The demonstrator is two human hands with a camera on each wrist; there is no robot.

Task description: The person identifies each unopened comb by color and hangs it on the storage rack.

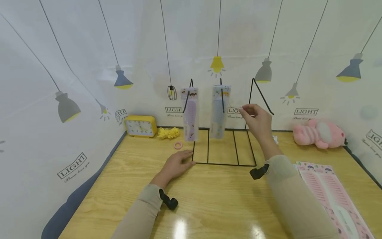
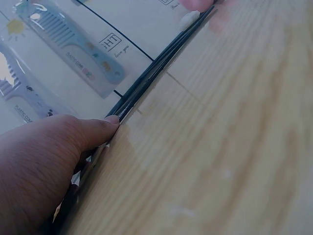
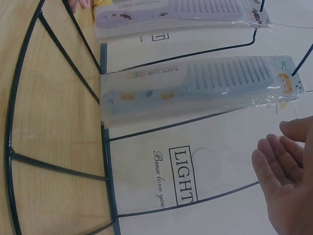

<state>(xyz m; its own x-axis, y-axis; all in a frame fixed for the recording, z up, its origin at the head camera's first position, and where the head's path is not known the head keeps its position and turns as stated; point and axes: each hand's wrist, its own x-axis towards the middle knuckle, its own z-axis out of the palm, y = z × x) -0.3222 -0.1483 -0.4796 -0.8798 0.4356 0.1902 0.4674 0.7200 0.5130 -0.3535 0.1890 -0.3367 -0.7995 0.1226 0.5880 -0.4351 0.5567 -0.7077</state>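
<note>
A black wire display rack (image 1: 223, 164) stands on the table with several upright hooks. From its left hook hangs a packaged purple comb (image 1: 190, 116), and from the middle one a packaged blue comb (image 1: 219, 114). The right hook (image 1: 262, 96) carries nothing. My left hand (image 1: 176, 164) rests on the table, its thumb and fingers touching the rack's front left corner; the left wrist view shows the thumb (image 2: 100, 131) on the base bar. Beside the right hook, my right hand (image 1: 258, 121) is raised with loosely bent fingers (image 3: 279, 156), holding nothing.
Packaged pink combs (image 1: 331, 196) lie at the right. A pink plush toy (image 1: 320, 134) is at the back right. At the back left are a yellow clock (image 1: 141, 126), yellow string (image 1: 168, 133) and a pink ring (image 1: 178, 142). A patterned wall covering (image 1: 194, 39) surrounds the table.
</note>
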